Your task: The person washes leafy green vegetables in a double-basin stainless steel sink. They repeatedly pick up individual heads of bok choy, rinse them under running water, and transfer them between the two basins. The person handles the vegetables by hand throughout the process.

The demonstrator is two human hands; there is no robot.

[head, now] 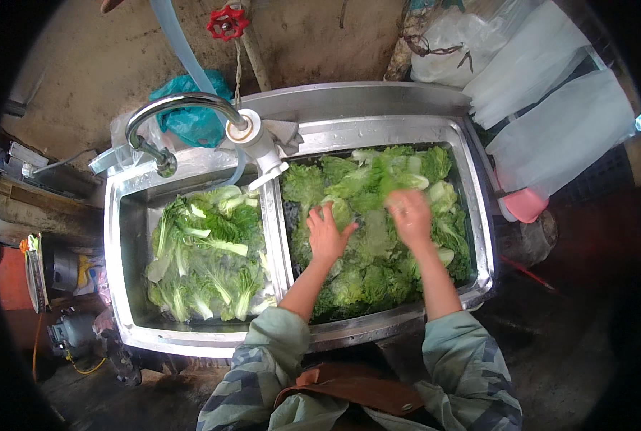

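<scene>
My left hand (328,234) is over the right basin of a stainless steel sink (353,132), fingers spread and fingertips among wet cabbage-like leaves (353,285). It does not grip anything that I can see. Beside it, my right hand (409,215) is blurred by motion, its fingers curled. A streaky bright green leaf (386,180) shows at its fingertips and appears to be held. Water and many loose leaves fill the right basin. In the left basin, more leafy greens (207,248) with pale stalks lie in water.
A chrome faucet (177,99) on a white base (253,137) arches over the left basin. Behind it sits a teal plastic bag (194,116). Whitish plastic sheets (563,129) and a pink container (524,204) stand at the right. A gas cylinder (72,331) is at the lower left.
</scene>
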